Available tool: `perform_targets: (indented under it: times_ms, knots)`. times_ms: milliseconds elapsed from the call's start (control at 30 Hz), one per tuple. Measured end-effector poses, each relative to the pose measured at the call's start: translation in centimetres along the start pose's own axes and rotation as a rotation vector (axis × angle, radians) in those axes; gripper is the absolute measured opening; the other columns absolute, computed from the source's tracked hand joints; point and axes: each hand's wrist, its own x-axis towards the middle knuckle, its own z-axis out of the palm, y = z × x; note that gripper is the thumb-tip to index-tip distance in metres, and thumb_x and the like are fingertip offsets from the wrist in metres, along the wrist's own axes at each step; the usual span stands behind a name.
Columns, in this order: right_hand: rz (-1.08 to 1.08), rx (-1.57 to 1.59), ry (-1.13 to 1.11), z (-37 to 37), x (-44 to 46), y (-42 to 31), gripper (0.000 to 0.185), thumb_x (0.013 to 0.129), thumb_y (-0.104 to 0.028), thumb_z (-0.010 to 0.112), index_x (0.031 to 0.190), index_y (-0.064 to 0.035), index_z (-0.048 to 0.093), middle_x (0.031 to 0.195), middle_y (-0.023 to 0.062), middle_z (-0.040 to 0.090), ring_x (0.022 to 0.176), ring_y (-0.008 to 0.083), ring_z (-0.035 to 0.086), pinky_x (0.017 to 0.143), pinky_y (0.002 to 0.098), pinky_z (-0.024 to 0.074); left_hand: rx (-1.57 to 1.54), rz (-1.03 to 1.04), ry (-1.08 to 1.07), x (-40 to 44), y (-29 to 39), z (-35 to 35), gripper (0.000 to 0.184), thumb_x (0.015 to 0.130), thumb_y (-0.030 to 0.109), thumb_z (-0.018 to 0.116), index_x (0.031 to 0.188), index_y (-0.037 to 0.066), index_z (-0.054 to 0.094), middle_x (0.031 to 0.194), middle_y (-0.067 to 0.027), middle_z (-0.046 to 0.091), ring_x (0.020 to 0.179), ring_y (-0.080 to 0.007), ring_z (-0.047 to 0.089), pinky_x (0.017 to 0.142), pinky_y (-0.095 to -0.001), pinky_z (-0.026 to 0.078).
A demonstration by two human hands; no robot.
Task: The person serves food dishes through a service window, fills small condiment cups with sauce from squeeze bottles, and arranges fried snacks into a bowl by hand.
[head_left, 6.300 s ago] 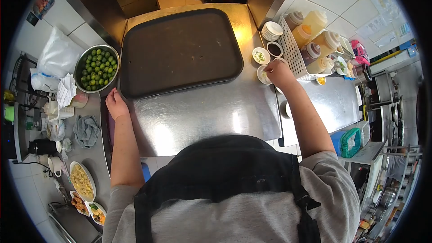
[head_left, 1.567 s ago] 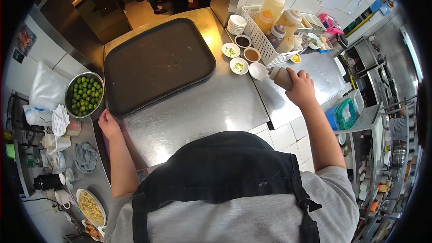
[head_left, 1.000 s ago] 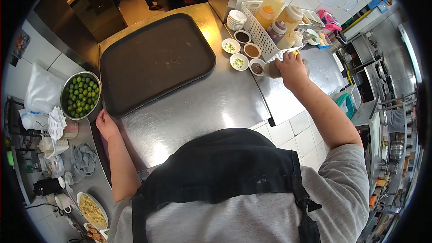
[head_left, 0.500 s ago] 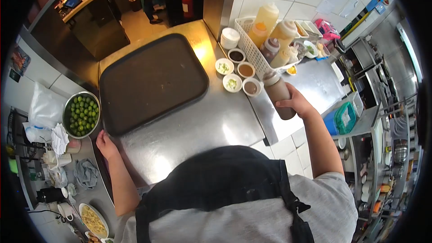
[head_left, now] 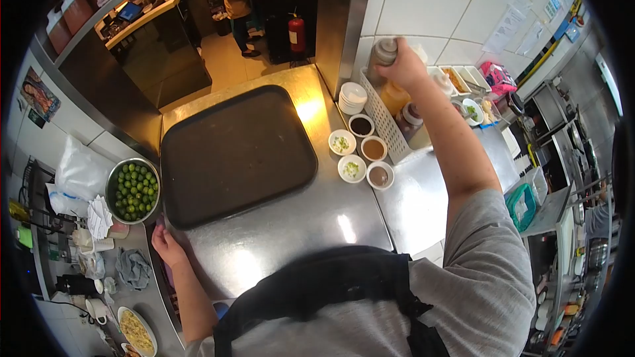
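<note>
My right hand (head_left: 405, 68) is closed around a squeeze bottle (head_left: 383, 53) with a greyish cap, at the far left end of a white perforated basket (head_left: 391, 133). Other sauce bottles (head_left: 410, 114) stand in that basket, partly covered by my forearm. Beside it are small white cups of sauce (head_left: 374, 149) and of chopped greens (head_left: 351, 168), several in all, and a stack of white cups (head_left: 352, 98). My left hand (head_left: 168, 246) rests at the counter's left edge, fingers loosely bent and holding nothing, just below a metal bowl of green limes (head_left: 134, 192).
A large dark tray (head_left: 238, 155) lies on the steel counter (head_left: 291, 221). On the left are a grey cloth (head_left: 133, 268) and an oval dish of food (head_left: 137, 332). Small food containers (head_left: 456, 79) stand right of the basket. Another person (head_left: 235, 6) stands beyond the opening.
My right hand has carried the squeeze bottle from the basket's near side up and back to its far left end. The left hand stays at the counter edge. The view has shifted.
</note>
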Motion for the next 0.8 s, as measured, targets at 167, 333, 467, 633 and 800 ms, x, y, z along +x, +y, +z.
perform_targets:
  times_ms: [167, 333, 467, 633, 800]
  knots:
    - [0.14, -0.185, -0.321, 3.3, 2.5, 2.9, 0.073, 0.064, -0.038, 0.08, 0.118, 0.0025, 0.052, 0.101, 0.0212, 0.065, 0.097, 0.0328, 0.063, 0.084, 0.0398, 0.0488, 0.08, 0.008, 0.004, -1.2, 1.5, -0.6, 0.025, 0.091, 0.011, 0.051, 0.11, -0.002, 0.06, 0.121, -0.0133, 0.05, 0.115, -0.0264, 0.048, 0.101, -0.0366, 0.038]
    - [0.151, 0.018, -0.161, -0.1, 3.9, 4.0, 0.061, 0.065, -0.041, 0.079, 0.101, 0.0059, 0.062, 0.082, 0.02, 0.067, 0.086, 0.0319, 0.066, 0.079, 0.0404, 0.0501, 0.106, 0.033, 0.003, -1.2, 1.6, -0.3, 0.024, 0.091, 0.011, 0.051, 0.108, -0.002, 0.061, 0.121, -0.0136, 0.05, 0.115, -0.0268, 0.048, 0.101, -0.0371, 0.037]
    - [0.215, -0.443, 0.052, -4.5, 3.2, 3.7, 0.084, 0.061, -0.043, 0.082, 0.122, 0.0063, 0.05, 0.108, 0.0204, 0.064, 0.103, 0.032, 0.061, 0.087, 0.0368, 0.0495, 0.117, 0.036, -0.006, -1.1, 1.9, 0.0, 0.023, 0.09, 0.012, 0.053, 0.107, -0.001, 0.061, 0.12, -0.0138, 0.05, 0.116, -0.0283, 0.048, 0.101, -0.0379, 0.037]
    - [0.27, -0.411, -0.395, -4.3, 4.0, 2.6, 0.1, 0.057, -0.038, 0.085, 0.133, 0.0063, 0.038, 0.122, 0.0262, 0.056, 0.112, 0.0352, 0.056, 0.093, 0.0377, 0.0475, 0.093, 0.003, -0.003, -1.3, 1.7, -0.3, 0.021, 0.089, 0.012, 0.053, 0.106, 0.001, 0.062, 0.121, -0.0135, 0.05, 0.117, -0.0288, 0.048, 0.102, -0.0382, 0.037]
    - [0.244, -0.101, 0.032, -8.2, 1.5, 2.1, 0.091, 0.06, -0.033, 0.084, 0.128, 0.006, 0.039, 0.118, 0.0232, 0.058, 0.109, 0.033, 0.058, 0.093, 0.0367, 0.0468, 0.076, 0.067, 0.028, -0.7, -0.4, -0.2, 0.019, 0.092, 0.011, 0.052, 0.105, 0.001, 0.062, 0.122, -0.0111, 0.049, 0.113, -0.0236, 0.05, 0.098, -0.0336, 0.041]
